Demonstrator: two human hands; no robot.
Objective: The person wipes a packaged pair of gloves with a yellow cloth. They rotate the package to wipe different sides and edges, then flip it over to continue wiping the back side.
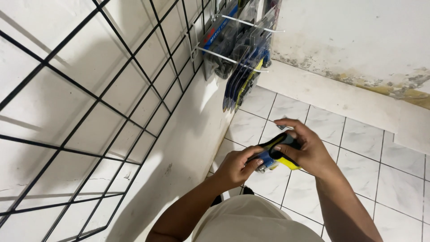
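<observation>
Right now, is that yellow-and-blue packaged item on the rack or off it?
Off: both hands hold the yellow-and-blue packaged item over the floor tiles, away from the rack hooks.

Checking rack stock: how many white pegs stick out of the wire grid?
2 visible. Upper peg and lower peg, both on the black wire grid, holding hanging packages. More may be hidden behind the packages or cut off above.

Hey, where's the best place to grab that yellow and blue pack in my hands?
Probably by its two ends, as now: the left hand pinches the blue end from the left and the right hand wraps the black top from the right. The yellow and blue pack lies crosswise between them, so its ends stay reachable.
</observation>
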